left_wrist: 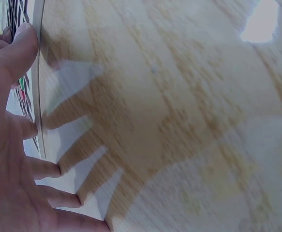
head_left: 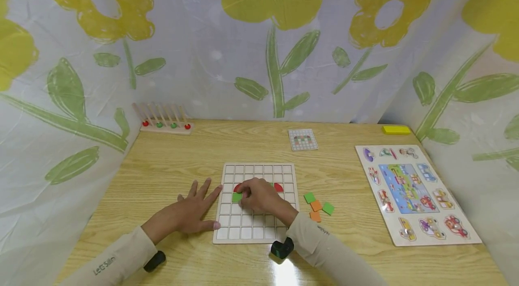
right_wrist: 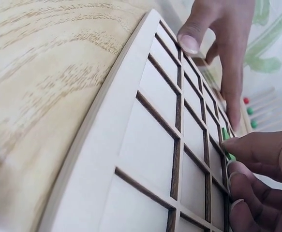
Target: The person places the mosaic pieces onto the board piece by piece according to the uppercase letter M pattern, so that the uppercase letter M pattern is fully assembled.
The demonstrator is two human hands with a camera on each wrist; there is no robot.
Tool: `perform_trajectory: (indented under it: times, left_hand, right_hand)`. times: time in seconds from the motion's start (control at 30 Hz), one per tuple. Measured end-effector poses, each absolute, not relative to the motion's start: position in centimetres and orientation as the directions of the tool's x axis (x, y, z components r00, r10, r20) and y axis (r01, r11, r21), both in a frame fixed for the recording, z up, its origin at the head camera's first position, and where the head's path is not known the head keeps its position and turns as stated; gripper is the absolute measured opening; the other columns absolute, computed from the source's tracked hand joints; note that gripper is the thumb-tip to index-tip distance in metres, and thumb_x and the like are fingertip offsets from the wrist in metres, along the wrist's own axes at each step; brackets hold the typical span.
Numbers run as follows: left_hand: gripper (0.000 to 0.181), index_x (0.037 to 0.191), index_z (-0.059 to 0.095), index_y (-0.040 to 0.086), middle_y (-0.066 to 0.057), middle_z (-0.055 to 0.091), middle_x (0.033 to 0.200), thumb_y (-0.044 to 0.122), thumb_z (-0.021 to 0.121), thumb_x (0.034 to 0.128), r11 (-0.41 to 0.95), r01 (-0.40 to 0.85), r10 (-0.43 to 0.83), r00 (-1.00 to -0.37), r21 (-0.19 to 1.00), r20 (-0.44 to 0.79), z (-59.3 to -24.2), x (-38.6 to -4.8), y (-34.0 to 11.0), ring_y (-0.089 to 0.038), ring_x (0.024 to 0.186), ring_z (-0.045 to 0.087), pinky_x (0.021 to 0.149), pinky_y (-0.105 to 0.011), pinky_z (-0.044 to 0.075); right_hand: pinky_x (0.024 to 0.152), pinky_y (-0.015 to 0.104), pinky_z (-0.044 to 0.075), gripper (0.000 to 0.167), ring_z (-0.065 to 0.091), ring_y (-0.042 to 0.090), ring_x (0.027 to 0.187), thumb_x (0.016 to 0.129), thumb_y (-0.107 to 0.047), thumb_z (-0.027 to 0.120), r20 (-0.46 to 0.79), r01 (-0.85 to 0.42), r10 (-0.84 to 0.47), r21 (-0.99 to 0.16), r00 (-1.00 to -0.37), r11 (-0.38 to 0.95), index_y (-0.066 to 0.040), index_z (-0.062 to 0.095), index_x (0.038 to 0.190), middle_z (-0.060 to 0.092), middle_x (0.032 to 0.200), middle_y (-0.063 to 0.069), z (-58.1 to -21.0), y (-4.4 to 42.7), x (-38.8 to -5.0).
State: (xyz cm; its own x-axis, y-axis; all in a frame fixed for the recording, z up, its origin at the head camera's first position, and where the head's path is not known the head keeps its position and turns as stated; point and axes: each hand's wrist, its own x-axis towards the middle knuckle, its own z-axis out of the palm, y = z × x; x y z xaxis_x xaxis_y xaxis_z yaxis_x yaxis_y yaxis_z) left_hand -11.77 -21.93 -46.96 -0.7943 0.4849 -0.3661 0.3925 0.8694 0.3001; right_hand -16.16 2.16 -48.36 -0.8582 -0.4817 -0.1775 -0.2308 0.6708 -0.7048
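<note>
A pale wooden grid board (head_left: 234,233) lies on the table. My right hand (head_left: 259,195) is over its upper middle, thumb and forefinger pinching a green square tile (head_left: 237,197) at a cell near the left side. In the right wrist view the green tile (right_wrist: 225,134) shows beside the thumb tip, partly covered by fingers. Red rounded pieces sit on the board, one left (head_left: 237,187) and one right (head_left: 278,187); my right hand hides part of that row. My left hand (head_left: 190,211) has its fingers spread on the table, with thumb and forefinger at the board's left edge.
Loose green tiles (head_left: 310,197) and orange tiles (head_left: 315,216) lie right of the board. Behind it is a pattern card (head_left: 302,139). A peg rack with beads (head_left: 166,129) stands back left. On the right are a picture puzzle (head_left: 391,227) and a yellow block (head_left: 396,130).
</note>
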Motion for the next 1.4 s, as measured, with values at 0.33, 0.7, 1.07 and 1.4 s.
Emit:
perform_trajectory:
  times: [0.33,0.7,1.07,1.4]
  left_hand:
    - [0.101,0.162,0.014,0.013,-0.031,0.006,0.165,0.070,0.056,0.0898,0.875,0.384,0.475,-0.798,0.296,-0.370,-47.1,-11.8,-22.0,-0.067,0.143,0.009,0.090,-0.087,0.029]
    - [0.102,0.163,0.014,0.015,-0.030,0.006,0.165,0.071,0.056,0.0893,0.879,0.382,0.469,-0.799,0.285,-0.376,-47.2,-11.9,-22.0,-0.066,0.143,0.009,0.090,-0.086,0.029]
    - [0.102,0.163,0.015,0.014,-0.029,0.006,0.165,0.070,0.058,0.0891,0.882,0.373,0.463,-0.799,0.288,-0.383,-47.1,-11.8,-21.9,-0.065,0.144,0.008,0.092,-0.086,0.028]
    - [0.101,0.163,0.014,0.015,-0.030,0.006,0.165,0.071,0.056,0.0895,0.879,0.385,0.471,-0.798,0.283,-0.377,-47.2,-11.8,-21.9,-0.065,0.144,0.008,0.092,-0.087,0.027]
  right_hand:
    - [0.060,0.020,0.042,0.024,0.051,0.002,0.060,0.084,-0.017,0.082,-0.172,-0.247,-0.498,-0.705,-0.850,0.665,-0.016,0.076,0.107,0.062,0.069,-0.012,-48.2,2.2,-16.2]
    - [0.056,0.022,0.041,0.017,0.051,0.006,0.063,0.092,-0.024,0.073,-0.125,-0.259,-0.505,-0.741,-0.854,0.620,-0.020,0.076,0.108,0.064,0.080,-0.011,-47.5,3.5,-16.1]
    - [0.064,0.025,0.046,0.013,0.056,0.007,0.071,0.094,-0.031,0.071,-0.071,-0.283,-0.480,-0.729,-0.874,0.623,-0.019,0.074,0.099,0.064,0.082,-0.011,-47.8,6.8,-16.1]
    - [0.056,0.022,0.041,0.007,0.051,0.006,0.064,0.093,-0.023,0.071,-0.031,-0.288,-0.459,-0.740,-0.888,0.607,-0.017,0.074,0.094,0.063,0.078,-0.009,-48.4,10.7,-15.7]
